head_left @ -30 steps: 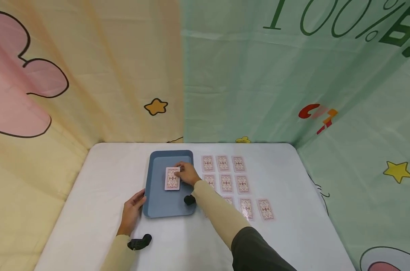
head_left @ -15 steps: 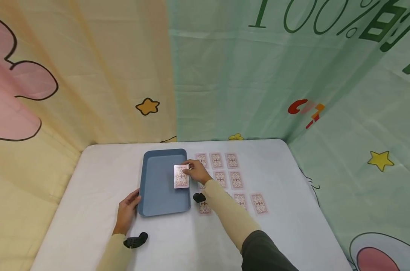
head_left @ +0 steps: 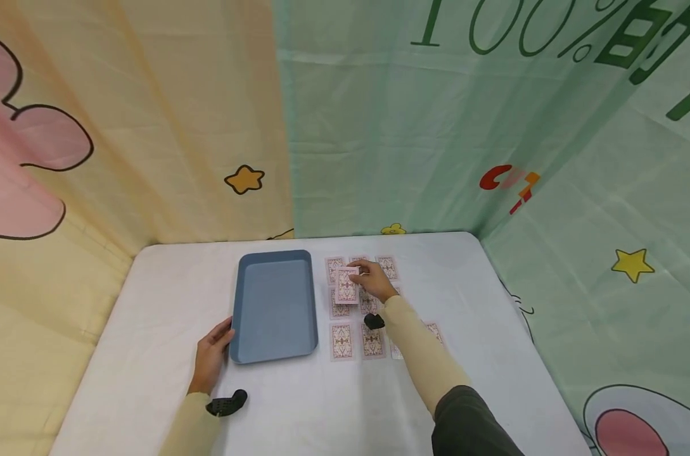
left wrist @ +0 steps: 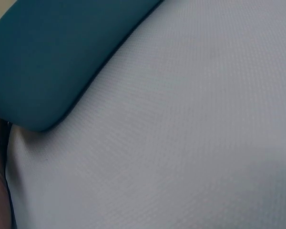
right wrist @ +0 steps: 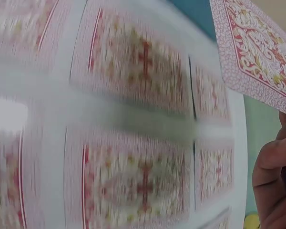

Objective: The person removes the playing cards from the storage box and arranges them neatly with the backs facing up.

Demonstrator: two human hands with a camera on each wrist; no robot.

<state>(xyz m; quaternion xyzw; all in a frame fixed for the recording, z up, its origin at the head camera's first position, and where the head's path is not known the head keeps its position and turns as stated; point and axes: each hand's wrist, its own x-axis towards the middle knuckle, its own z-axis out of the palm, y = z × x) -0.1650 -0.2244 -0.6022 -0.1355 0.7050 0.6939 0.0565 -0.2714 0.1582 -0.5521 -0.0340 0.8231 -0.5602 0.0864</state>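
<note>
My right hand pinches a playing card with a red patterned back, held over the rows of cards right of the tray. In the right wrist view the held card is tilted at the upper right, above cards lying flat. Face-down cards of the same pattern lie in three rows, some hidden by my right hand and forearm. My left hand rests against the left edge of the blue tray, fingers fairly straight. The left wrist view shows the tray's corner with a bit of the hand beside it.
A white cloth covers the table. Printed curtains hang behind and along its sides. Each wrist carries a black camera, such as the left one on its strap.
My right hand has carried the card from the tray rightward over the laid-out cards. My left hand has stayed at the tray's edge. The head view has shifted a little.
</note>
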